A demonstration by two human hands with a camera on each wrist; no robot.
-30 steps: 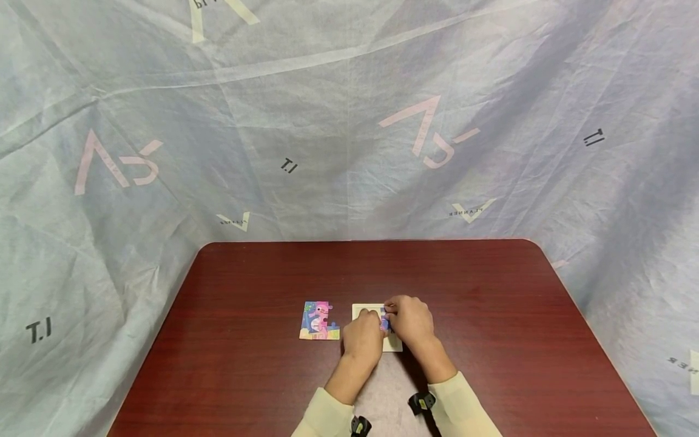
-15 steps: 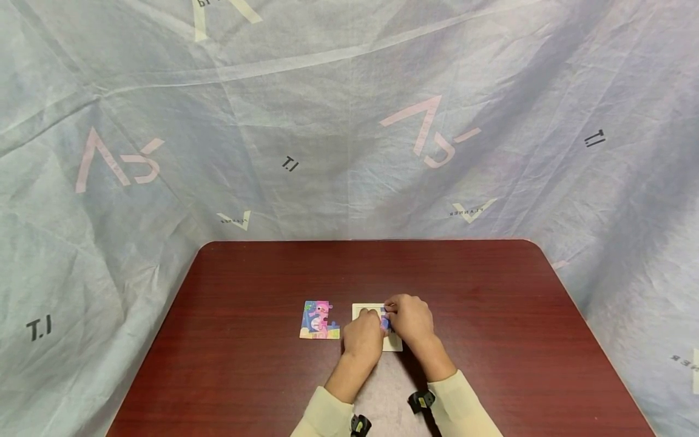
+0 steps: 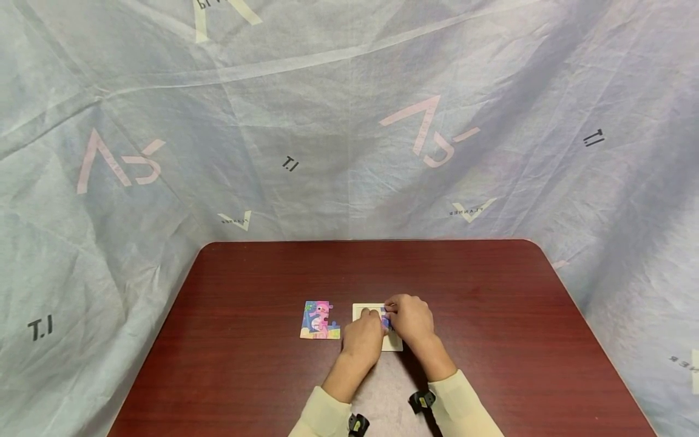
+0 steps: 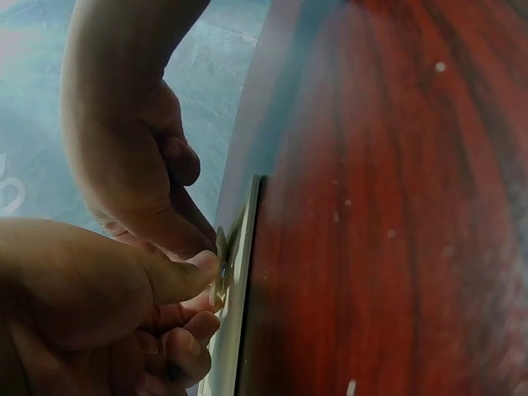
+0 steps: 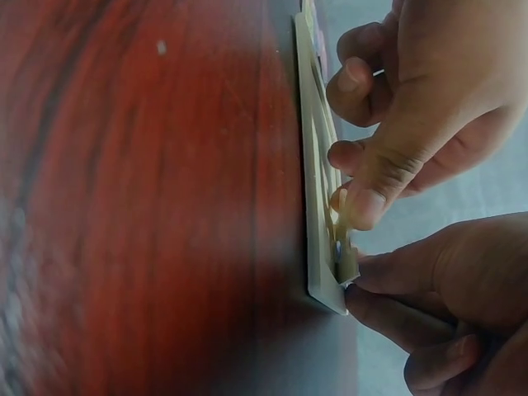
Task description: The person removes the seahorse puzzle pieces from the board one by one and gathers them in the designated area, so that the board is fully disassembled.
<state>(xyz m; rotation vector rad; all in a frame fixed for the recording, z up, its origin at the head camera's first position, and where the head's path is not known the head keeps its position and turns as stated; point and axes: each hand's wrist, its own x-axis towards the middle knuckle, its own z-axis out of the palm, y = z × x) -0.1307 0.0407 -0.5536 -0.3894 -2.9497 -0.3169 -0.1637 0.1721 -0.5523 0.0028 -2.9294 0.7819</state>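
A cream puzzle tray [image 3: 393, 343] lies on the table under both hands. My left hand [image 3: 363, 334] is over its middle, thumb and fingertips pinching a thin puzzle piece [image 5: 345, 216], seen edge-on in the right wrist view. At the tray's right side, my right hand [image 3: 412, 318] pinches the edge of a puzzle piece with thumb and forefinger. Between the hands shows a blue-purple patch of puzzle [image 3: 385, 322]. The fingertips nearly meet, and they hide most of the tray's inside. Whether both hands hold one joined part or separate pieces, I cannot tell.
Left of the tray lies a joined puzzle section [image 3: 317, 321] with a pink animal on blue, its right edge stepped. The dark red wooden table [image 3: 246, 279] has rounded far corners. Grey printed cloth [image 3: 327, 121] hangs behind and on both sides.
Almost nothing differs. My left hand has shifted very slightly over the tray; the right hand stays at its place, and the puzzle section on the left has not moved.
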